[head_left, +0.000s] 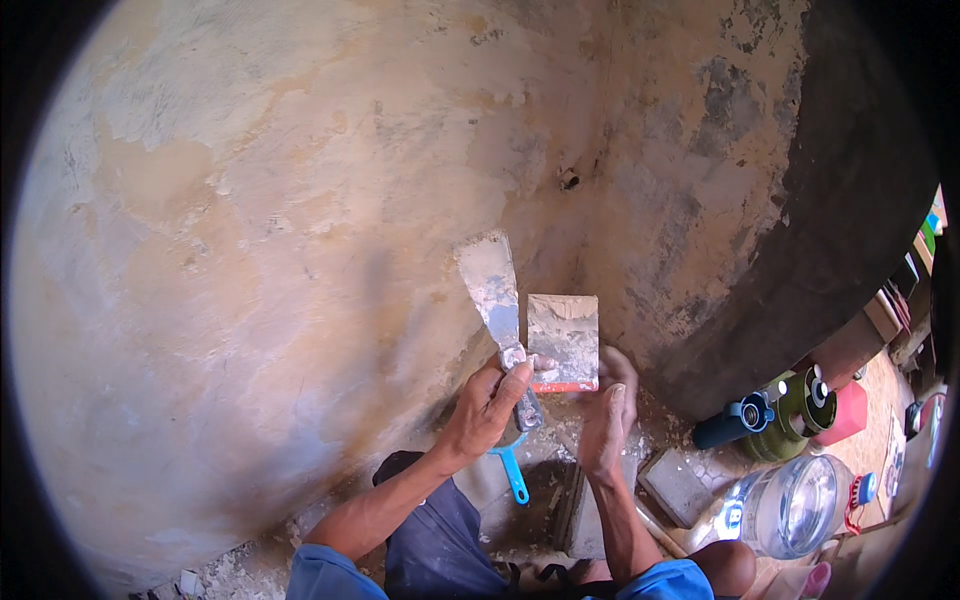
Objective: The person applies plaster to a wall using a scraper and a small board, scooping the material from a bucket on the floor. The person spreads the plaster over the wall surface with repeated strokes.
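Note:
My left hand [483, 410] is closed round the dark, plaster-marked handle of a putty knife [487, 285], whose crusted blade points up before the mottled wall [250, 210]. To its right is a wider rectangular blade [563, 330] with a red lower edge and pale plaster smeared across it. My right hand [610, 415] is curled at the lower right of this blade, holding it, with the fingers partly hidden behind it. Below my left hand, a light blue plastic handle [513, 475] hangs over the rubble-strewn floor; what it belongs to is partly hidden.
The two walls meet in a corner with a small hole [570, 180]. At right stand a large water bottle [795, 505], a blue flask [725, 425], a green cylinder [775, 440] and a pink container [845, 420]. Grey blocks [675, 485] lie on the floor by my knees.

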A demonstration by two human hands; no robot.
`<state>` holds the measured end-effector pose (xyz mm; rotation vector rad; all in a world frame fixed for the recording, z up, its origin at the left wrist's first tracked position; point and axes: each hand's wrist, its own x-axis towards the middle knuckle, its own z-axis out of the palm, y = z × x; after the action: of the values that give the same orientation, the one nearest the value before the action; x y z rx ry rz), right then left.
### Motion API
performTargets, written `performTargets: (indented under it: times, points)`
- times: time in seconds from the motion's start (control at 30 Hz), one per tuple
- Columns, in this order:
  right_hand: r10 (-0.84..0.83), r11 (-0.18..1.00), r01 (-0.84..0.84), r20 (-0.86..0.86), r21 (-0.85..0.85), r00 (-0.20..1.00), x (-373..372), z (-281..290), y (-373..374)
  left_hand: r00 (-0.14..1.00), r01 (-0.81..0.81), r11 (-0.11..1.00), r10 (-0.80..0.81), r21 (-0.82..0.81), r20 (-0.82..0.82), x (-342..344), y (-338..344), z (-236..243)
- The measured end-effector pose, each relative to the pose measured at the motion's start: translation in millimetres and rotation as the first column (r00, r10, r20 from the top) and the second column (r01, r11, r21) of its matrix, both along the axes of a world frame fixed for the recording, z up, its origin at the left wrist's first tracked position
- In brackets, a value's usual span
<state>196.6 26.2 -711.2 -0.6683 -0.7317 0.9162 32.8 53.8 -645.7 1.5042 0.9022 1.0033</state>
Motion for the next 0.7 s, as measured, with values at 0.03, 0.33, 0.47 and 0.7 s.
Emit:
performTargets:
  times: [0.03, 0.33, 0.47, 0.7]
  points:
    - [0.211, 0.976, -0.218, -0.228, -0.002, 0.950, -3, -2, 0, 1.000, 0.002, 1.000, -0.002, 0.003, 0.026, 1, 0, -1]
    - [0.348, 0.923, -0.383, -0.343, -0.038, 0.872, -31, -5, -2, 0.999, 0.026, 0.999, -0.025, 0.026, -0.029, -3, -1, -2]
    - [0.305, 0.931, -0.352, -0.331, -0.094, 0.893, -18, 4, 7, 1.000, 0.002, 0.998, -0.001, 0.066, -0.014, -4, -4, -6]
    - [0.057, 0.994, -0.045, -0.131, 0.098, 0.990, 89, 43, 25, 0.894, 0.070, 0.997, -0.058, 0.011, -0.444, -41, 18, 2]
